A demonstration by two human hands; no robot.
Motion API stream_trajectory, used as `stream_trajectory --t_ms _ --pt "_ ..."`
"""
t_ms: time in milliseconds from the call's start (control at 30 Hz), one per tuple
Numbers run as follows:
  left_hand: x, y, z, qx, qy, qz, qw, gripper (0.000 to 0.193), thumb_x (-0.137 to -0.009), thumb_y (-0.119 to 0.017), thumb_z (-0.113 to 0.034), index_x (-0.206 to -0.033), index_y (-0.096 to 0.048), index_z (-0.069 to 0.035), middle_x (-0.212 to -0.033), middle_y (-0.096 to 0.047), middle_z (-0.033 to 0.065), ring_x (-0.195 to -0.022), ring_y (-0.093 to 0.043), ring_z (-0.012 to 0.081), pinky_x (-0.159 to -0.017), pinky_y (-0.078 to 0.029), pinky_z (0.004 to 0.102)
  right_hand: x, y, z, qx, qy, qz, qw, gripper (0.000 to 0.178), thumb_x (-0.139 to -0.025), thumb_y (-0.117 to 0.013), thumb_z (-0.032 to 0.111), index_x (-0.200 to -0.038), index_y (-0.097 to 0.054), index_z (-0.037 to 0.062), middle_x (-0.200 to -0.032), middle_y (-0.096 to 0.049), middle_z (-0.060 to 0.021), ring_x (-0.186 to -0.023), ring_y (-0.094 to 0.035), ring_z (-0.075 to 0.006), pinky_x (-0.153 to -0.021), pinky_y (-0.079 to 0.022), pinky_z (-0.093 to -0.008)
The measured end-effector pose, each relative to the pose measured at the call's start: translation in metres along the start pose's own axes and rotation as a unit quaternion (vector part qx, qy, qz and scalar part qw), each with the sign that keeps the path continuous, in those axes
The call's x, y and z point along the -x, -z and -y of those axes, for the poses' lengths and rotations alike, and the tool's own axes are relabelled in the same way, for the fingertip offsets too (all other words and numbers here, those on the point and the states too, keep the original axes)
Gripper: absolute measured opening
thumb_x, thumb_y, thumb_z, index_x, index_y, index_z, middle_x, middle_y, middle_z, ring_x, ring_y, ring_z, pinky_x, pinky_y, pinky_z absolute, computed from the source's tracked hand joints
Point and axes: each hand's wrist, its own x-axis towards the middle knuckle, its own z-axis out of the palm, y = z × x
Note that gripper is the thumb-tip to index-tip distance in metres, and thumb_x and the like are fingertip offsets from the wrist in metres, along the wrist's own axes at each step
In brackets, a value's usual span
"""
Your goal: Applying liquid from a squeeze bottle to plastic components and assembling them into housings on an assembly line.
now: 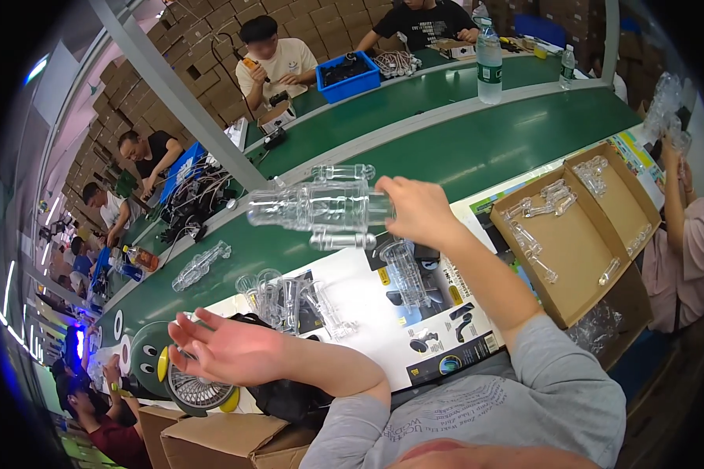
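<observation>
My right hand grips the right end of a clear plastic rocket-shaped piece, held level above the green work surface. The piece has a pointed left end and a small tube along each side. Nothing is in my left hand, which is raised with its palm up and fingers apart, close to a small penguin-shaped fan. Between my arms, several clear tubular parts stand bunched on a printed white sheet. Another clear tubular piece is below my right hand. A similar clear piece lies farther left on the green surface.
At the right sits an open cardboard tray with clear parts in two compartments. A slanted metal post rises at the left. Across the line are a blue bin, a water bottle and co-workers. Dark cables lie far left.
</observation>
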Motion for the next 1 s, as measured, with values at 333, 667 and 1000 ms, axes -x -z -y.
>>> stream_trajectory --t_ms 333,667,1000 --pt "-0.013 0.016 -0.001 0.08 0.002 0.021 0.997 0.015 -0.085 -0.044 -0.004 -0.1 -0.044 -0.003 -0.098 -0.055 0.0122 -0.085 -0.051 0.0203 -0.071 -0.042 0.0325 -0.086 -0.08 -0.043 0.218 0.026 0.208 0.953 0.042 -0.064 -0.063 0.013 -0.105 -0.057 0.0081 -0.088 -0.066 -0.0107 -0.083 -0.065 -0.0279 -0.067 -0.051 -0.0406" --pt "-0.017 0.017 0.001 0.137 0.034 0.018 0.99 0.009 -0.085 -0.044 -0.001 -0.093 -0.048 -0.005 -0.091 -0.052 0.0095 -0.075 -0.044 0.0168 -0.062 -0.036 0.0291 -0.086 -0.115 -0.093 0.248 -0.018 0.221 0.943 0.052 -0.06 -0.074 0.018 -0.108 -0.054 0.0203 -0.093 -0.062 -0.0038 -0.094 -0.059 -0.0237 -0.078 -0.043 -0.042" --pt "-0.019 0.019 -0.003 0.147 0.039 0.046 0.987 0.008 -0.083 -0.046 0.0 -0.086 -0.052 -0.006 -0.087 -0.049 0.0065 -0.071 -0.039 0.0152 -0.062 -0.032 0.0284 -0.069 -0.088 -0.05 0.136 0.05 0.079 0.986 0.042 -0.069 -0.064 0.016 -0.11 -0.056 0.0182 -0.096 -0.061 -0.0087 -0.093 -0.059 -0.0278 -0.078 -0.045 -0.0422"
